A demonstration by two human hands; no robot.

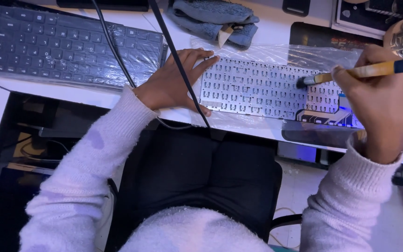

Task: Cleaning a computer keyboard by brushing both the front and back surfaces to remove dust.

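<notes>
A bare keyboard frame (253,88), its keycaps off, lies on a clear plastic sheet (304,56) on the white desk. My left hand (173,81) rests flat at the frame's left end, fingers spread, holding it down. My right hand (381,100) grips a small brush (364,71) with a yellow and dark handle. The brush's dark bristles touch the frame's upper right area.
A dark keyboard wrapped in plastic (61,44) lies at the upper left. Two black cables (178,65) cross the desk over my left hand. A folded grey cloth (215,18) sits at the back. A black chair seat (201,177) is below the desk edge.
</notes>
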